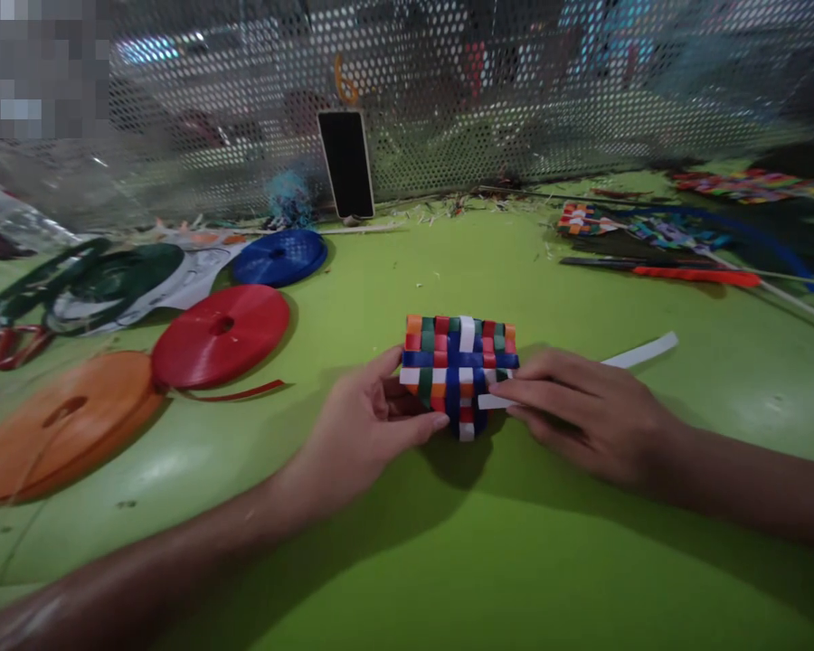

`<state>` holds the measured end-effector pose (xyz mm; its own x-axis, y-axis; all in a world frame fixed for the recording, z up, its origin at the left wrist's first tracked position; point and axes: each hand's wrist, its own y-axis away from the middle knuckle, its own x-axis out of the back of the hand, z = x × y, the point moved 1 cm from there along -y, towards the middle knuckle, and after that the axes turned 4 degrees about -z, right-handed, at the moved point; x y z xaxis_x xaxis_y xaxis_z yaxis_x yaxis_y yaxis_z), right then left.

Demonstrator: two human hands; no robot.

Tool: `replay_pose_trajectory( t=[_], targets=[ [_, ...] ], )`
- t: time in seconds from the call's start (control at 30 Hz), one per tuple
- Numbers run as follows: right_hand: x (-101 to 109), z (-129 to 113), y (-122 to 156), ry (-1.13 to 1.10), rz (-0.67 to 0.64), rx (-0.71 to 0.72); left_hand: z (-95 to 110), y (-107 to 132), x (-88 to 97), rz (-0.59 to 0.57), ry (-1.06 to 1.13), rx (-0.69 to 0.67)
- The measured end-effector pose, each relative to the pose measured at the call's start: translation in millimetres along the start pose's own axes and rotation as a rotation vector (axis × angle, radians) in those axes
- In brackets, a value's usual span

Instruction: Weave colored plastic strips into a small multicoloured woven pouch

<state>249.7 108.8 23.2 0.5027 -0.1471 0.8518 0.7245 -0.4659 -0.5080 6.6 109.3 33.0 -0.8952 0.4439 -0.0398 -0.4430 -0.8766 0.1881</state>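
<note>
A small woven piece point(461, 357) of orange, red, green, blue and white ribbon strips is held a little above the green table. My left hand point(373, 416) grips its left side, thumb across the lower front and fingers partly hidden behind. At its right side, my right hand point(583, 411) pinches a white strip point(641, 351). One short end of that strip pokes out left of the fingertips, in front of the weave; the long end runs out behind the hand to the right. Whether the strip passes under a woven band cannot be made out.
Orange point(108, 411), red point(244, 334) and blue point(278, 256) ribbon rolls lie at left, with a dark green roll point(126, 271) behind. A phone point(347, 165) leans on the perforated metal screen point(434, 99). Right rear lie woven pieces point(580, 220) and a red-handled tool point(695, 275).
</note>
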Motion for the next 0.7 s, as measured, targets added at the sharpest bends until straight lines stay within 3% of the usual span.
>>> replay_pose_trajectory(
  t=[0.17,0.37,0.7],
  targets=[
    [-0.9,1.8,0.2,-0.008,0.016,-0.031,-2.5,0.7,3.1,0.073,0.041,-0.011],
    [-2.4,2.3,1.0,-0.010,0.024,-0.032,-9.3,-3.5,4.9,0.062,0.232,-0.019],
    [2.3,-1.5,0.6,0.012,0.031,-0.050,-7.7,-3.1,4.7,0.137,0.307,0.034]
  ],
)
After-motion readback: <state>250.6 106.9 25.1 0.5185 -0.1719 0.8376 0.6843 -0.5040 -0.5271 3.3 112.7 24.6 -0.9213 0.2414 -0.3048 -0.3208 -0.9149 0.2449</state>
